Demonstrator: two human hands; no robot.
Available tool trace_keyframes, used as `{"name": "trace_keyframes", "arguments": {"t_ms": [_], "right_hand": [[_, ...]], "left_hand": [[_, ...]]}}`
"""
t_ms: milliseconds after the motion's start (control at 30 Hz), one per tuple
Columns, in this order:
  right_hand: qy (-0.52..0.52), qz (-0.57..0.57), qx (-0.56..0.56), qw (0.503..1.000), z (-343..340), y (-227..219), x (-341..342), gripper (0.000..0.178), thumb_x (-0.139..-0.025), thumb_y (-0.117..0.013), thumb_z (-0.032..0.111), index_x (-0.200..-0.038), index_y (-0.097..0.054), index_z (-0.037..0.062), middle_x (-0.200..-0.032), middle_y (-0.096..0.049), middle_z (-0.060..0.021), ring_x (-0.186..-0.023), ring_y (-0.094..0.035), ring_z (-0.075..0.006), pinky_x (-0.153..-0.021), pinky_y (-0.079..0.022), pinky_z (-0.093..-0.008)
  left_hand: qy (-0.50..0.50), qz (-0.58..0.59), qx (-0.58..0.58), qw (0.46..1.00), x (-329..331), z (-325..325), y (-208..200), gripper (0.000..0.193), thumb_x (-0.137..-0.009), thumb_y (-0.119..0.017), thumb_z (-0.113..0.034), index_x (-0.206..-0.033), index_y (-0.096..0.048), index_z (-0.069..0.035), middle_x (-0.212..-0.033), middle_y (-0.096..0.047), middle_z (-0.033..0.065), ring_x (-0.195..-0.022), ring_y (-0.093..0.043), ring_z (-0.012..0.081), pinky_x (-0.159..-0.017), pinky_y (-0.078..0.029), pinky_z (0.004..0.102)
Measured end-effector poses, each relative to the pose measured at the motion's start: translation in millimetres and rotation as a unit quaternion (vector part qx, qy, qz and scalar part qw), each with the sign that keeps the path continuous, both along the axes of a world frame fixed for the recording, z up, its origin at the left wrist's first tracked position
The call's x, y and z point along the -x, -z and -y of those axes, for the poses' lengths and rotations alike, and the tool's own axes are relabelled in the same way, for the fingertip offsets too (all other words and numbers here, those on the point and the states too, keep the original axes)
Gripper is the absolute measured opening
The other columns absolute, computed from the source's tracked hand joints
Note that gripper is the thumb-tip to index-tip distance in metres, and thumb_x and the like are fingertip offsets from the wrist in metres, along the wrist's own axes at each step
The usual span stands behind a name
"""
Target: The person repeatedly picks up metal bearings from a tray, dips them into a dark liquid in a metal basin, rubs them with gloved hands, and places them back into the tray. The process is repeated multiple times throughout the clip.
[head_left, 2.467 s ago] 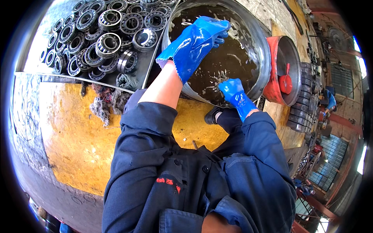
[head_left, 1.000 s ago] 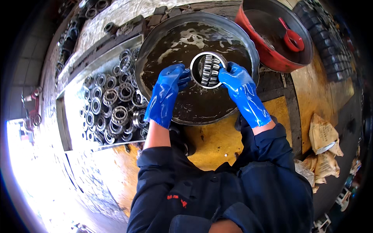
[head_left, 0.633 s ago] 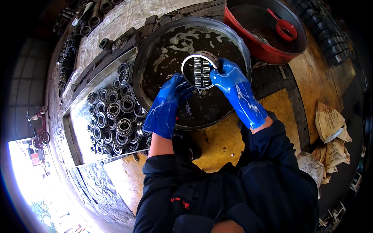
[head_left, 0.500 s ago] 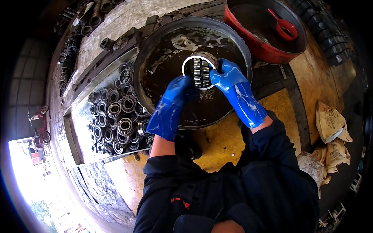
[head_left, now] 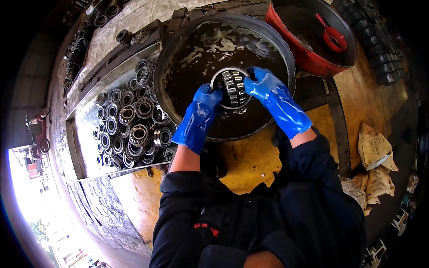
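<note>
Between my two gloved hands is a large steel roller bearing (head_left: 235, 87), its rollers and cage showing inside the outer ring. My left hand (head_left: 208, 98) grips the ring's left side; my right hand (head_left: 262, 83) pinches its upper right edge. Both wear long blue rubber gloves, wet and shiny. The bearing is held above a wide round metal tub (head_left: 286, 53) of dark, murky liquid with pale foam on it. Part of the left fingers is hidden behind the bearing.
Left of the tub, a metal tray (head_left: 77, 147) carries many bearings (head_left: 139, 134). At the far right stands a red tub (head_left: 286, 38) with a red dipper (head_left: 334, 38) in it. Paper sacks (head_left: 376, 147) lie at the right; black ribbed parts (head_left: 373, 42) are stacked beyond.
The bearing has turned within its hold: its inner rollers now sit tilted and bulge toward me. Both hands stay on it. The whole view has shifted slightly.
</note>
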State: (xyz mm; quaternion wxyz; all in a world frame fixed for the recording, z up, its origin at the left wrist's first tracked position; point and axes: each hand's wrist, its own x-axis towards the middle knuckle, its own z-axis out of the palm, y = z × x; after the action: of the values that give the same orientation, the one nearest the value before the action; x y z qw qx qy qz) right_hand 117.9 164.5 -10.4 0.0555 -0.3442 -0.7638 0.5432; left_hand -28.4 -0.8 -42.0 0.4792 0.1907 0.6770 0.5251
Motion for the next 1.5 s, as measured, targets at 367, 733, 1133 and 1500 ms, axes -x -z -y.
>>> {"name": "trace_keyframes", "arguments": {"t_ms": [367, 733, 1133, 1500], "right_hand": [[0.142, -0.118, 0.091, 0.979, -6.6, -1.6, -2.1, 0.05, -0.093, -0.071, 0.041, -0.125, -0.067, 0.0026, -0.112, -0.073, -0.0117, -0.1, -0.068, -0.0202, -0.09, -0.052, -0.033], [-0.014, -0.045, 0.001, 0.999, 22.5, -17.1, -4.4, 0.061, -0.094, -0.063, 0.046, -0.133, -0.062, 0.0, -0.122, -0.069, -0.0183, -0.114, -0.065, -0.0277, -0.102, -0.047, -0.0371], [0.036, -0.009, -0.426, 0.904, 22.7, 32.1, 22.8, 0.031, -0.085, -0.073, 0.025, -0.111, -0.068, 0.0093, -0.092, -0.073, -0.0188, -0.094, -0.072, -0.0354, -0.08, -0.057, -0.046], [0.048, -0.192, -0.049, 0.979, 12.4, -11.0, -4.2, 0.035, -0.096, -0.065, 0.032, -0.115, -0.068, 0.0033, -0.096, -0.074, -0.0169, -0.094, -0.073, -0.0305, -0.084, -0.056, -0.0429]], "left_hand": [[-0.138, -0.075, 0.053, 0.986, -16.8, 3.8, -18.6, 0.027, -0.092, -0.062, -0.017, -0.109, -0.066, 0.003, -0.084, -0.071, 0.0117, -0.067, -0.067, 0.0191, -0.059, -0.056, 0.0326], [-0.197, -0.222, 0.071, 0.952, -7.1, 11.5, -13.1, 0.032, -0.091, -0.07, -0.026, -0.107, -0.067, 0.002, -0.086, -0.073, 0.0145, -0.071, -0.071, 0.0196, -0.065, -0.056, 0.0343], [-0.156, -0.17, 0.072, 0.97, -13.0, 9.3, -19.7, 0.03, -0.088, -0.068, -0.02, -0.107, -0.067, 0.004, -0.082, -0.072, 0.0138, -0.073, -0.07, 0.0171, -0.065, -0.056, 0.032], [-0.158, -0.025, 0.008, 0.987, -19.0, 14.7, -35.9, 0.029, -0.091, -0.059, -0.011, -0.115, -0.061, 0.005, -0.095, -0.071, 0.0161, -0.076, -0.073, 0.0241, -0.067, -0.065, 0.0378]]}}
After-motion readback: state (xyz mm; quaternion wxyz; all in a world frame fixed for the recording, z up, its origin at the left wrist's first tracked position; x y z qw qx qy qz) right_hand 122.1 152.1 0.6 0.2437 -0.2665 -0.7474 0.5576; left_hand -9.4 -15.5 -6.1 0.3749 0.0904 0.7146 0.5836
